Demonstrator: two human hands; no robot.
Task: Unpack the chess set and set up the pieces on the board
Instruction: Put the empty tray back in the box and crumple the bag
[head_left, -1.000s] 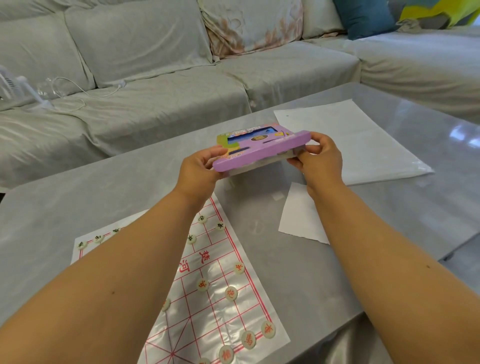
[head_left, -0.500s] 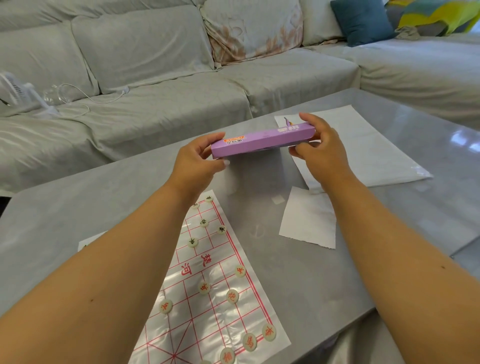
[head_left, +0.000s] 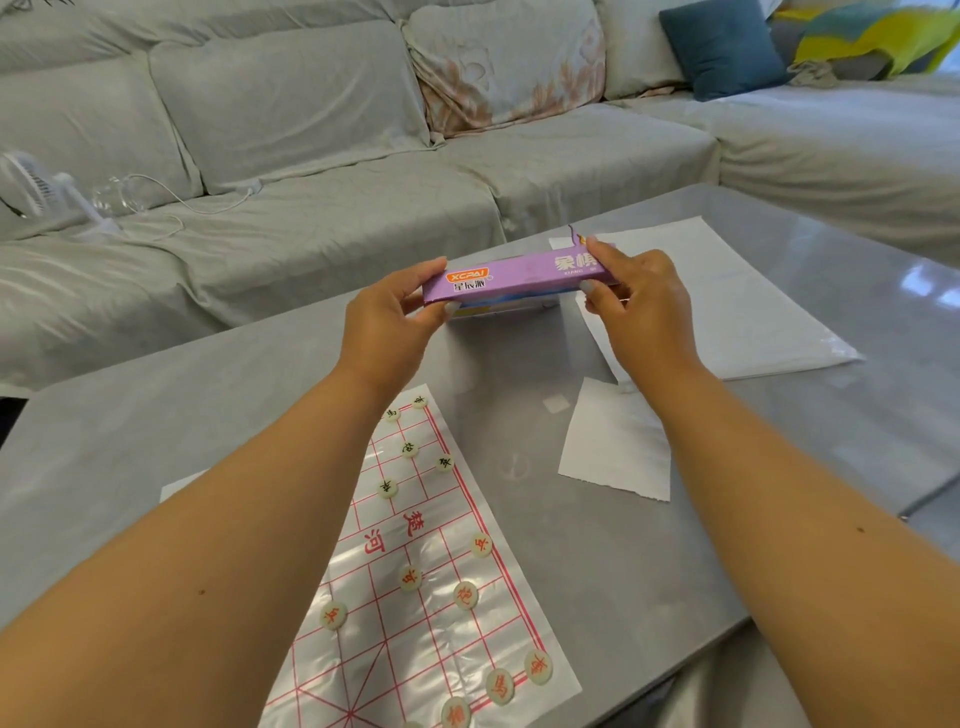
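Observation:
A flat purple chess box (head_left: 514, 278) hangs above the grey table (head_left: 675, 571), its long side facing me. My left hand (head_left: 389, 317) grips its left end and my right hand (head_left: 636, 301) grips its right end, thumbs under, fingers on top. Below, a glossy plastic chess board (head_left: 431, 613) with a red grid lies on the table. Several round pale pieces sit on it, black-lettered ones (head_left: 410, 449) at the far end and red-lettered ones (head_left: 465, 595) at the near end. My left forearm hides the board's left part.
A small white paper sheet (head_left: 613, 441) lies right of the board. A larger white sheet (head_left: 737, 301) lies at the far right of the table. A grey sofa (head_left: 311, 156) with cushions runs behind; a small white fan (head_left: 31, 187) and cable rest on it.
Both hands have tipped the box so that its printed top turned away and its long purple side now faces me. The box has shifted slightly away from me.

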